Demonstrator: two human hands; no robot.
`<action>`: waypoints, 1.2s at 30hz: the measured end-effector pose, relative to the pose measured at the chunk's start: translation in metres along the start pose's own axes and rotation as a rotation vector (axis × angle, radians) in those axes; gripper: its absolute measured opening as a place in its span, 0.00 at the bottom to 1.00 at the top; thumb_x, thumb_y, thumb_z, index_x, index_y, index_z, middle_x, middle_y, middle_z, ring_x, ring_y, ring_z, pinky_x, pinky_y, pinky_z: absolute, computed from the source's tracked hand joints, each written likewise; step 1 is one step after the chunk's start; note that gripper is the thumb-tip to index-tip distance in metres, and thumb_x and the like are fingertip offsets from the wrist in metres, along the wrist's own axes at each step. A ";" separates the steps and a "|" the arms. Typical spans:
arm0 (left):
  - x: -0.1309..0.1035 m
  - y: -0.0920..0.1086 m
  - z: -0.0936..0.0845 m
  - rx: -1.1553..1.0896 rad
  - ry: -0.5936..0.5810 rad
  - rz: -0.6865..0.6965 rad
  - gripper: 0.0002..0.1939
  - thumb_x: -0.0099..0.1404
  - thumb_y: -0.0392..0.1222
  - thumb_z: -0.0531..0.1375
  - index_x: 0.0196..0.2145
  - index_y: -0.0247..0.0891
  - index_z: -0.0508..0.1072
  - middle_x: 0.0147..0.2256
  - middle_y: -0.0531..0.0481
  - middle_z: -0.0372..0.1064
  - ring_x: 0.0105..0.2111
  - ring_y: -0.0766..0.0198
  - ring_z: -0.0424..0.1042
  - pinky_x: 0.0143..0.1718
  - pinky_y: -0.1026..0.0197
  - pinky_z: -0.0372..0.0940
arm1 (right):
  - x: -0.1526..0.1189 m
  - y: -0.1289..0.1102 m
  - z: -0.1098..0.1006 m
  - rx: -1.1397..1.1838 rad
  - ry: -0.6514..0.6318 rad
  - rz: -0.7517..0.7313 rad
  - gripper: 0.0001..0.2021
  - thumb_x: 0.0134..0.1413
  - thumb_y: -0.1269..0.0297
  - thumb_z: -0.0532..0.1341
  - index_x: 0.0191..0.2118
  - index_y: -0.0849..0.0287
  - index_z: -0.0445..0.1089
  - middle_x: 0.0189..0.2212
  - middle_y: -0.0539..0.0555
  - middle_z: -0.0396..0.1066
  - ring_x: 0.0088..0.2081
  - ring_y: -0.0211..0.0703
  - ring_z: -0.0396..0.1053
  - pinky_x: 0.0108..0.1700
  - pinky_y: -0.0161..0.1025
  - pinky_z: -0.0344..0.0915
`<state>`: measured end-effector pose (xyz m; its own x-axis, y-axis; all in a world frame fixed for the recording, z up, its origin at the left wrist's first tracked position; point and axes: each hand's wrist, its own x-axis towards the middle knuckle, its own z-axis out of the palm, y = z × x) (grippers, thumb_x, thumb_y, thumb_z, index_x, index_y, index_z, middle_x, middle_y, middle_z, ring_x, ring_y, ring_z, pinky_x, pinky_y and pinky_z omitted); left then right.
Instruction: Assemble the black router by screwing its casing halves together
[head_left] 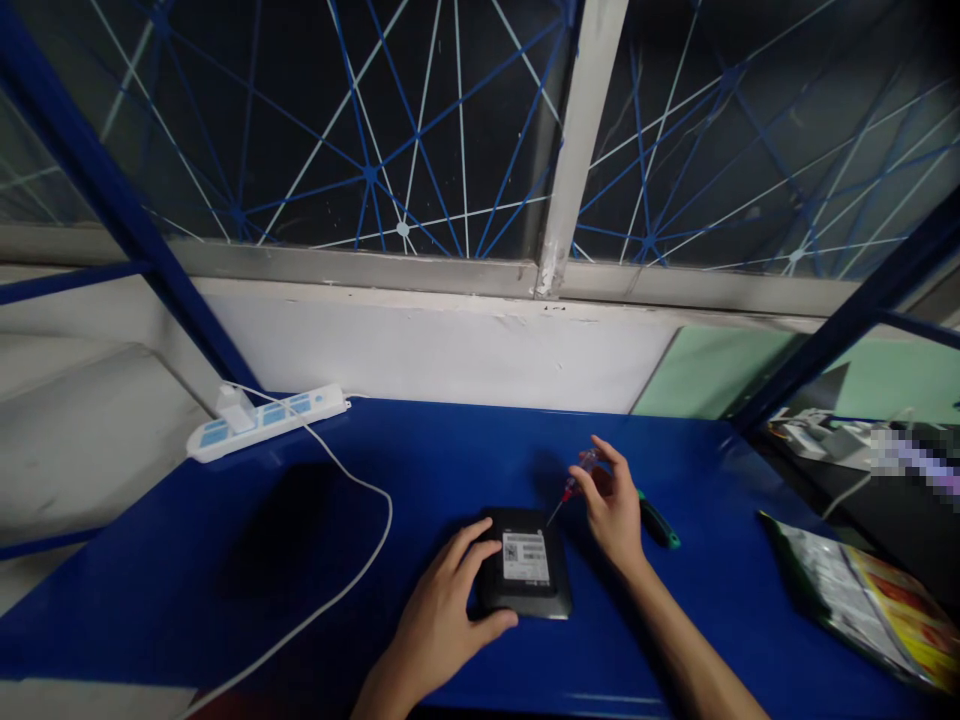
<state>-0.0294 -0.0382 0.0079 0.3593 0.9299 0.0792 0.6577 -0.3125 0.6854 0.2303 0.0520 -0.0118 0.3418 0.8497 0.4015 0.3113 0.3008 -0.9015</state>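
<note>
A flat black device (561, 604) with rounded corners lies on the blue table, a white printed label (525, 557) facing up. My left hand (444, 607) grips its left side, with fingertips on the upper left part and the thumb at the front edge. Between the thumb and fingers of my right hand (613, 505) is a thin screwdriver (568, 489) with a clear handle and a red collar. Its metal tip points down at the device's upper right corner; whether it touches, I cannot tell. Behind my right wrist lies a green and black handle (660, 520), partly hidden.
A white power strip (270, 420) with a plugged-in adapter sits at the back left, its white cable (386, 520) curving across the table (420, 450). At the right lies a shiny colourful packet (855, 590). Blue frame posts (817, 340) and a window stand behind.
</note>
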 end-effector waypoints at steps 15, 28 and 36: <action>0.001 -0.002 0.003 0.106 0.068 0.081 0.30 0.58 0.40 0.69 0.57 0.48 0.67 0.65 0.47 0.60 0.62 0.45 0.64 0.61 0.40 0.64 | 0.001 -0.007 -0.002 0.017 0.007 0.002 0.24 0.56 0.52 0.66 0.56 0.54 0.67 0.38 0.54 0.73 0.30 0.41 0.70 0.36 0.42 0.72; 0.005 -0.012 0.013 0.266 0.201 -0.005 0.29 0.63 0.48 0.66 0.61 0.49 0.66 0.63 0.46 0.63 0.64 0.43 0.60 0.59 0.38 0.65 | -0.009 -0.021 0.002 0.022 -0.117 -0.124 0.16 0.60 0.56 0.64 0.52 0.54 0.70 0.37 0.52 0.68 0.33 0.41 0.68 0.36 0.39 0.70; 0.007 -0.013 0.015 0.267 0.209 -0.020 0.29 0.64 0.49 0.66 0.61 0.48 0.66 0.62 0.46 0.64 0.64 0.43 0.60 0.59 0.38 0.64 | -0.015 -0.026 0.004 -0.021 -0.196 -0.157 0.15 0.61 0.58 0.64 0.52 0.52 0.70 0.39 0.52 0.68 0.34 0.41 0.71 0.38 0.40 0.71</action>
<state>-0.0254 -0.0310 -0.0110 0.2190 0.9474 0.2332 0.8235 -0.3077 0.4766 0.2138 0.0334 0.0049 0.1100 0.8618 0.4951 0.3659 0.4280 -0.8264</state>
